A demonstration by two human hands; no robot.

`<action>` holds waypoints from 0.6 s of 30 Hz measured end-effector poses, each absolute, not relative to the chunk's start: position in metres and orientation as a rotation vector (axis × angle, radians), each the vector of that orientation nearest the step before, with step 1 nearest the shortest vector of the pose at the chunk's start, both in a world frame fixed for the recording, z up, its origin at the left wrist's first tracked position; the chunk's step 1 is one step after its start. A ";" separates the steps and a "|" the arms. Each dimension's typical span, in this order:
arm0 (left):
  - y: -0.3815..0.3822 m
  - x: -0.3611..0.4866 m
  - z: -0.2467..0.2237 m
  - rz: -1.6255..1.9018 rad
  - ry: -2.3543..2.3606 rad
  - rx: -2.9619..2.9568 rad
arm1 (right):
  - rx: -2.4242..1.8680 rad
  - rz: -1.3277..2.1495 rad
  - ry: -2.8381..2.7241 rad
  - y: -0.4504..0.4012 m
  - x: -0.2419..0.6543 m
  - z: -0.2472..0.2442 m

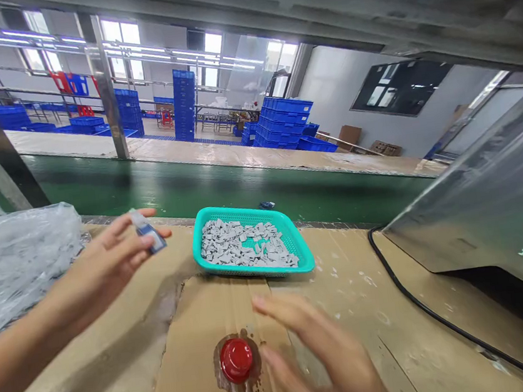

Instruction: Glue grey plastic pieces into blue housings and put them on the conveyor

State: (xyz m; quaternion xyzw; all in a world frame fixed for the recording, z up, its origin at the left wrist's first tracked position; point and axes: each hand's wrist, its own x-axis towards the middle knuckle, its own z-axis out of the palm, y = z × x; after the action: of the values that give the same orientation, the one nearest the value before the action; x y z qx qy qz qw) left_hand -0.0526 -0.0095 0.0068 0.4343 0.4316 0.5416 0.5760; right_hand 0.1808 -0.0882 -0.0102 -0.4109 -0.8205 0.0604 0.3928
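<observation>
Between the thumb and fingers of my left hand [116, 247], closed in a pinch, is a small flat piece, part clear and part dark blue [153, 238]. I hold it above the cardboard, left of a turquoise plastic basket [303, 251]. Many small light-grey plastic pieces [236, 243] lie in that basket. My right hand [321, 353], slightly blurred, has its thumb and fingers apart with nothing between them. Just left of it, a small round red cup [237, 359] stands on a cardboard sheet [188, 343], with a dark wet stain around it.
Clear plastic bags of parts [23, 261] lie at the left. Behind the basket runs a green conveyor belt [170, 187], carrying a small dark packet [267, 205]. A black cable [407, 296] and a metal housing [479, 196] are on the right. Stacked blue crates [281, 121] stand farther back.
</observation>
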 end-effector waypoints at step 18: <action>0.192 -0.112 -0.052 0.354 2.044 2.471 | -1.587 0.120 -2.444 0.072 0.203 -0.032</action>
State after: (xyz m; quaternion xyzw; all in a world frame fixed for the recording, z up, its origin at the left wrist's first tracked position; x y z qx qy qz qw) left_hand -0.1119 0.1924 -0.0525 0.7652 0.6330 0.1096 -0.0422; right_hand 0.2031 0.0718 -0.0321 -0.5407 -0.8327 0.0409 0.1121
